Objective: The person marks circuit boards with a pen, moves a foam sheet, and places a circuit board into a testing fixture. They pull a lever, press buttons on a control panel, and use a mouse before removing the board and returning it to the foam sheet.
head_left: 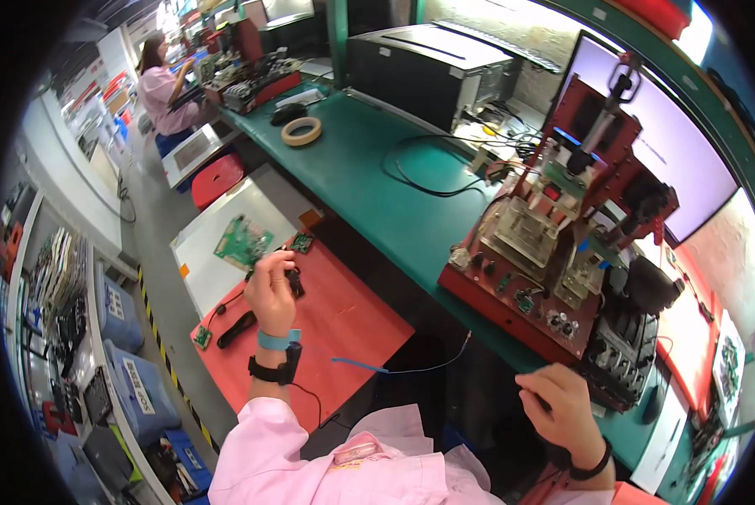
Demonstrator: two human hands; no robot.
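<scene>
My left hand [272, 290], wearing a blue band and a black wrist strap, reaches over the red mat [352, 307]. Its fingers are closed at the lower corner of a green circuit board [243, 242], which it appears to grip; the fingertips are partly hidden. A small green board [302, 243] lies just beyond the fingers, and a black part [294, 284] shows beside the hand. My right hand [556, 404] hovers near the front edge of the red test fixture [512, 316], fingers curled in, with nothing visible in them.
A blue cord [360, 365] crosses the mat's right edge. Another small board [202, 338] and a black strap-like piece [236, 329] lie at its left. A tape roll [301, 131] and black cables sit on the green bench [352, 168]. Another person [163, 88] works far left.
</scene>
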